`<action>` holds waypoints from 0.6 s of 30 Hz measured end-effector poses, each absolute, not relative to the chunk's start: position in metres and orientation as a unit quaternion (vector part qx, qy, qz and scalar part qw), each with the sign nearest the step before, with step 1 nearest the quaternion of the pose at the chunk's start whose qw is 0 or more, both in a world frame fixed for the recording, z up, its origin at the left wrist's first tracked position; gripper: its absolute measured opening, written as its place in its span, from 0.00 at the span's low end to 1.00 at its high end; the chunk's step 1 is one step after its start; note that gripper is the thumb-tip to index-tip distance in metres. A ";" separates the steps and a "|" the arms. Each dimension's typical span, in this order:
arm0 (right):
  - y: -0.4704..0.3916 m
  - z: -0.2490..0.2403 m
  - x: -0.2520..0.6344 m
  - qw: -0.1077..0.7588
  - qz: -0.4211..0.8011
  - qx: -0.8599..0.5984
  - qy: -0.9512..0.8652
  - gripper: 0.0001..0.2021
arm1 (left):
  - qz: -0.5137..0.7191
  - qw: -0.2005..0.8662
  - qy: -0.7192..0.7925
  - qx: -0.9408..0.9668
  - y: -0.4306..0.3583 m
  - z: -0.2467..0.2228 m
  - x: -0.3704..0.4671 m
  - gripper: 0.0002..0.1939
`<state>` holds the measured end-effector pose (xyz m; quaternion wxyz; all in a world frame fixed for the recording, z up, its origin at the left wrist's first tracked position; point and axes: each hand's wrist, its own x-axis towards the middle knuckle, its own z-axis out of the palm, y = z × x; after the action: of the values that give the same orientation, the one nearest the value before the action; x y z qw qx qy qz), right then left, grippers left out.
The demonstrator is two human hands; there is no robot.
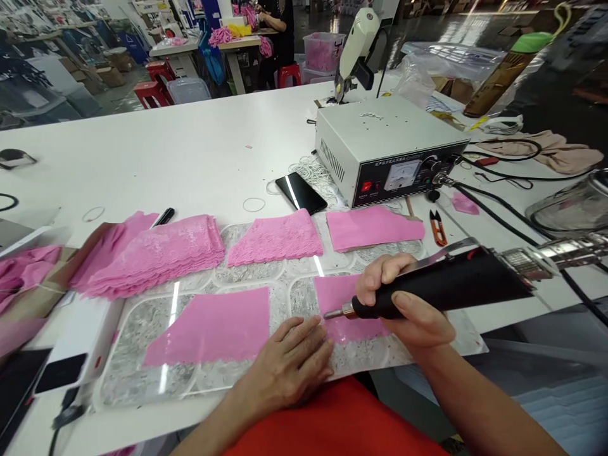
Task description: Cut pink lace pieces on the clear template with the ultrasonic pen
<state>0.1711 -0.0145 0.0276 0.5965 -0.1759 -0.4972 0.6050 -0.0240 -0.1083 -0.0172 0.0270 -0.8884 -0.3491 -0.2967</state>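
Note:
My right hand (413, 310) is wrapped round the black grip of a handheld ultrasonic welder (441, 282), its narrow metal tip pointing left. That tip is at the left edge of a pink fabric piece (335, 291), partly hidden under my right hand and the tool. My left hand (294, 364) lies flat with fingers stretched out, the fingertips close to the tip and the fabric's edge. To its left, another pink fabric piece (218, 326) rests on the grey-patterned mat (137, 354). Farther back are a scallop-edged pink lace piece (280, 237) and a plain pink piece (370, 228).
A stack of pink lace pieces (161, 253) sits at left. Behind the mat are a black phone (301, 193) and a control box (384, 145) with cables. Orange thread snips (437, 228) lie right. A person (278, 31) sits at a far table.

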 end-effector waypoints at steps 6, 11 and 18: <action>0.005 0.039 0.209 0.735 0.473 -0.258 -0.410 0.05 | -0.270 0.037 -0.396 -0.877 -0.106 -0.023 -0.026 0.16; 0.015 0.035 0.247 0.805 0.340 -0.342 -0.344 0.05 | -0.238 0.044 -0.383 -0.891 -0.101 -0.030 -0.031 0.20; 0.010 0.023 0.263 0.821 0.311 -0.369 -0.304 0.06 | -0.232 0.059 -0.381 -0.893 -0.101 -0.027 -0.031 0.19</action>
<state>0.2627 0.0104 0.0230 0.8213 -0.3690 -0.3040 0.3112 -0.0306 -0.1009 -0.0269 0.0594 -0.8928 -0.3814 -0.2322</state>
